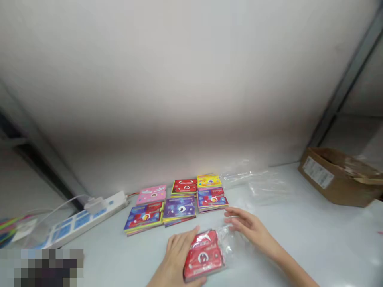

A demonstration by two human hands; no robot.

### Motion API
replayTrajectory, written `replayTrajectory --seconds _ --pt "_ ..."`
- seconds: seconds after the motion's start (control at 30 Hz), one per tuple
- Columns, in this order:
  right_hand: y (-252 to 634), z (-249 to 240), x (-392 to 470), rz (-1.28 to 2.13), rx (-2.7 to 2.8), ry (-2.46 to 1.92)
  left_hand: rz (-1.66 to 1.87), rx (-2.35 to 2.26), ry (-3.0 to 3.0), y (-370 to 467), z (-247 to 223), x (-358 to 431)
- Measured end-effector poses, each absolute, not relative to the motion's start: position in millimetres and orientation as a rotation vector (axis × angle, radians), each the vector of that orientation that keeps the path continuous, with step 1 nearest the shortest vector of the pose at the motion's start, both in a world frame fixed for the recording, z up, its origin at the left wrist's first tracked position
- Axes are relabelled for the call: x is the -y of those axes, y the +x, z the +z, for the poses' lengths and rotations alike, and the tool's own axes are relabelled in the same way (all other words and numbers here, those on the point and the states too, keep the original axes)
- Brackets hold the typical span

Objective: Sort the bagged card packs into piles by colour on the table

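Observation:
A stack of red printed cards (205,255) sits inside a clear plastic bag (226,243) at the front of the table. My left hand (178,259) grips the stack from its left side, fingers along the top edge and thumb at the bottom. The loose end of the bag sticks out to the right. Beside that end, my right hand (247,227) hovers with its fingers apart, holding nothing that I can see. Whether its thumb touches the plastic is hard to make out.
Several card stacks stand in two rows behind my hands, among them a pink one (151,194) and a purple one (179,208). Clear plastic bags (266,185) lie to their right. A cardboard box (341,175) stands far right, a power strip (86,219) left.

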State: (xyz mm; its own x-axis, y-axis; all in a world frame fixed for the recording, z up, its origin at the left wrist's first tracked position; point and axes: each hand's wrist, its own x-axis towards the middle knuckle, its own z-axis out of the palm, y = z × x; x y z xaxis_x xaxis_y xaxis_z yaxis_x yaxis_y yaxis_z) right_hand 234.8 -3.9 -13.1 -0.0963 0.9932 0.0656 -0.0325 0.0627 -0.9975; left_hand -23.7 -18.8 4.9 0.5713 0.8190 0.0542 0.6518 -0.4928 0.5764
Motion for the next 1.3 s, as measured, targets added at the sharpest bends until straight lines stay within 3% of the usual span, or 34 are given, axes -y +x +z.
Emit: replayTrajectory --seconds 0.17,0.4,1.3 --pt "261.8 -7.4 -0.1 0.854 1.450 -1.422 0.488 -1.184 2.282 -25.9 1.3 18.5" --pt "286.4 -28.3 -3.0 0.676 1.843 -1.628 0.454 -1.157 2.329 -27.6 -2.6 15.4" --pt "285.5 -27.0 -7.1 0.699 1.916 -1.607 0.411 -1.182 2.298 -28.0 -3.5 13.3"
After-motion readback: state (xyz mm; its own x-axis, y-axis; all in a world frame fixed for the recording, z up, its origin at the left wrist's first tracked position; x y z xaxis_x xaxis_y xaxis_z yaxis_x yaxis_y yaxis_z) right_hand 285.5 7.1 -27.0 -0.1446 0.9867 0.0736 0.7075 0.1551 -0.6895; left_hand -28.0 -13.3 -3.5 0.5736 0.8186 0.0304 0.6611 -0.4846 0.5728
